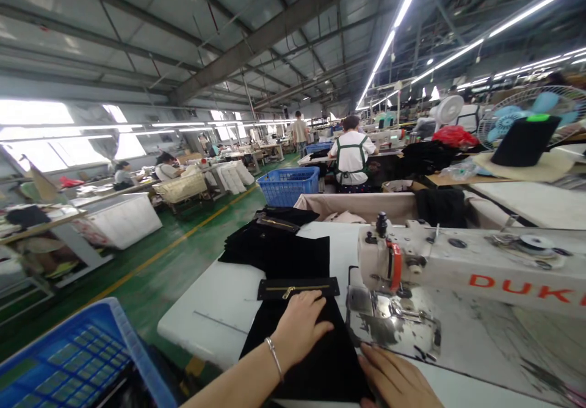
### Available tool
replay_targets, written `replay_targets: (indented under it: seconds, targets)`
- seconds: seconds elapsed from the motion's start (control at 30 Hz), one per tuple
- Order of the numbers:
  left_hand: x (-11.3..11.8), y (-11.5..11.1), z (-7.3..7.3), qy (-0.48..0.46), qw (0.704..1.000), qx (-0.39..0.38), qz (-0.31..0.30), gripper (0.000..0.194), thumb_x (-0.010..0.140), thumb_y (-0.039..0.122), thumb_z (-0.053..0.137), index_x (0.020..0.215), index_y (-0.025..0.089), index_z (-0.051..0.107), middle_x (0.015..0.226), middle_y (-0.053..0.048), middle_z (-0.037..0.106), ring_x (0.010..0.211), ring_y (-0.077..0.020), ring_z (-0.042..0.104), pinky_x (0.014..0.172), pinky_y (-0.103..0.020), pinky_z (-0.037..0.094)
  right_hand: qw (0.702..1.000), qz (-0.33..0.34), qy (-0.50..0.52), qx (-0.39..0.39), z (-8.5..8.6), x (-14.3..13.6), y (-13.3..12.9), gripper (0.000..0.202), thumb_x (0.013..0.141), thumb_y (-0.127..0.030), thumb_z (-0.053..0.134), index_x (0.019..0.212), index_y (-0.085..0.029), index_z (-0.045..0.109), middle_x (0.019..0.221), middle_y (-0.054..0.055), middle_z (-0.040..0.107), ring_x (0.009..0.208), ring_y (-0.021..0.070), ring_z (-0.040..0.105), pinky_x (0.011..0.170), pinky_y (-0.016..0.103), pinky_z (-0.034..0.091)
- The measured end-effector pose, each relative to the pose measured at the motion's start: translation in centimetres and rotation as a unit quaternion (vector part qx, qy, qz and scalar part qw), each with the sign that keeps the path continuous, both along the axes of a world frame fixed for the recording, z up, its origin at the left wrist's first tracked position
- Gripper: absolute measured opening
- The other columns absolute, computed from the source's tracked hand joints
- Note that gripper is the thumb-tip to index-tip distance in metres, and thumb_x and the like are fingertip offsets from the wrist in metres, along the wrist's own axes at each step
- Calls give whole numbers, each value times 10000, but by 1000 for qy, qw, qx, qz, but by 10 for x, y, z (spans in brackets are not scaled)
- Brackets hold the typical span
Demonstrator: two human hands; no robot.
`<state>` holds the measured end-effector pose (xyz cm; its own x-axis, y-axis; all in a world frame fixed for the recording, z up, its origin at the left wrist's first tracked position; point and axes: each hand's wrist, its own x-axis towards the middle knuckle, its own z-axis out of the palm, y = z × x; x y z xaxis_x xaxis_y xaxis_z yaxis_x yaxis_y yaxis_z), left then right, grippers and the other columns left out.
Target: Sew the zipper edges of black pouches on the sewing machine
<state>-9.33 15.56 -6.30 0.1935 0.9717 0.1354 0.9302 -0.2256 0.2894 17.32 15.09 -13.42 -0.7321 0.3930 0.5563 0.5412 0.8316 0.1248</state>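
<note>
Left hand (300,325): open, palm down, fingers a bit spread, not gripping. It's on the black fabric panel (320,368), fingertips at the near edge of the dark zipper strip (315,287), thumb pointing toward the machine side. Bracelet (273,358) on that wrist.

Right hand (396,376): at the panel's right edge, just in front of the machine's metal plate (373,328). Fingers extended and close together. Thumb is mostly cut off at frame bottom, so can't tell if I'm pinching the edge.

Panel lies on the white surface (196,316), left of the sewing machine (425,261), not under its head. Zipper strip lies crosswise at the panel's far end, gold teeth up, metal pull (288,292) just left of my left fingertips.

Stack of black pieces (260,250) sits beyond the strip, loosely fanned, with a second zipper strip (278,223) on top.

Blue basket (98,350) at lower left, dark stuff inside. Second blue basket (289,188) on the green floor (210,231) past the surface. Fabric-lined bin (389,203) behind the machine, black cloth (442,206) over its edge. Person in a white top (351,151) beyond that, back to me.
</note>
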Motion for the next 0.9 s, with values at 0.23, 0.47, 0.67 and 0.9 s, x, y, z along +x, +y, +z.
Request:
replay_targets:
  seconds: [0.23, 0.47, 0.67, 0.9]
  targets:
    - [-10, 44, 27, -17, 999, 0, 36, 253, 781, 347, 699, 967, 175, 678, 997, -78, 609, 1014, -267, 553, 895, -398, 436, 966, -42, 48, -250, 33, -6, -15, 342, 893, -425, 569, 1191, -287, 665, 1278, 58, 638, 1148, 268, 605, 949, 410, 510]
    - [13, -11, 68, -116, 989, -65, -61, 109, 776, 188, 628, 884, 186, 636, 899, -11, 621, 829, -162, 581, 773, -268, 451, 937, -93, 178, -284, 67, -18, -32, 237, 884, -357, 602, 1058, -209, 663, 1268, 126, 581, 1190, 293, 530, 981, 510, 458]
    - [24, -66, 108, -437, 882, -165, -55, 276, 838, 261, 655, 1092, 156, 623, 1034, -62, 678, 937, -180, 620, 845, -276, 471, 934, -39, 229, -271, 120, -13, -49, 158, 935, -299, 526, 972, -244, 670, 1302, 66, 581, 1241, 249, 511, 1010, 474, 469]
    - [28, -85, 107, -541, 830, -136, 11, 170, 776, 217, 739, 914, 136, 684, 848, -27, 631, 794, -128, 555, 742, -227, 432, 937, -34, 248, -242, 139, -9, -56, 148, 916, -356, 572, 995, -303, 684, 1072, -19, 701, 1064, 205, 635, 1036, 468, 452]
